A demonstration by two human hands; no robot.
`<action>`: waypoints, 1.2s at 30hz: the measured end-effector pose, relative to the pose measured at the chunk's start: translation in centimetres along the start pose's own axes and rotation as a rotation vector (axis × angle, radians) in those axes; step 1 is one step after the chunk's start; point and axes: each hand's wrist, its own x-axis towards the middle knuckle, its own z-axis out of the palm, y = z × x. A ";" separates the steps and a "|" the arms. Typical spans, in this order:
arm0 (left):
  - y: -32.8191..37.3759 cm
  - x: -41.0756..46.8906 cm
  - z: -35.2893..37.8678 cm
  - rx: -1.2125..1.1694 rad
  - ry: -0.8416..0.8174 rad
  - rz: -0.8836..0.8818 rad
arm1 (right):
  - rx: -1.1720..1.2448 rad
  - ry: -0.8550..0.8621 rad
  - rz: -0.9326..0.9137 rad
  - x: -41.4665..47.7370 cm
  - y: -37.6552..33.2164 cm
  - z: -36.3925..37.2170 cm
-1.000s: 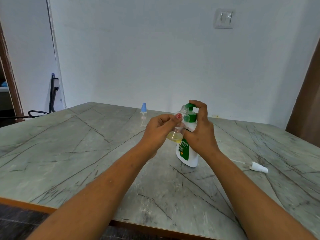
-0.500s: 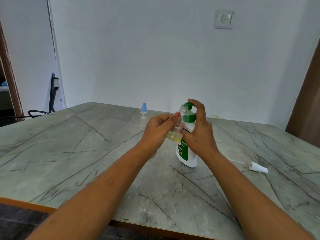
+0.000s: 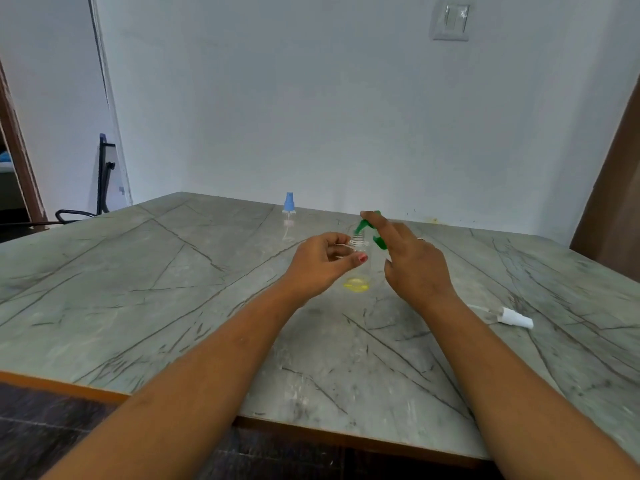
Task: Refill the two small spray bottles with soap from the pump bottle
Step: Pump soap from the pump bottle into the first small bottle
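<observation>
My left hand (image 3: 320, 263) pinches the upper part of a small clear spray bottle (image 3: 358, 271), which has no cap and a little yellow soap at its bottom. It sits low, at or just above the table (image 3: 173, 306). My right hand (image 3: 412, 268) is right beside it with fingers spread, the index fingertip on the green pump head (image 3: 367, 221). The pump bottle's white body is hidden behind this hand. A second small clear spray bottle with a blue cap (image 3: 288, 216) stands farther back.
A white spray cap with its tube (image 3: 512, 318) lies on the table to the right of my right arm. The wall stands close behind the table's far edge. A chair (image 3: 100, 188) is at the far left.
My left hand has brought the small bottle down from beside the pump spout toward the table. My right hand has loosened its grip on the pump bottle and spread its fingers.
</observation>
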 end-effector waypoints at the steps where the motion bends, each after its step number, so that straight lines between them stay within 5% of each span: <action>1: -0.3 0.0 -0.2 0.039 -0.001 0.005 | -0.039 -0.019 0.001 -0.1 0.0 0.1; 36: -1.7 0.6 -0.4 0.223 -0.019 -0.022 | -0.221 -0.112 0.026 -0.2 -0.9 1.4</action>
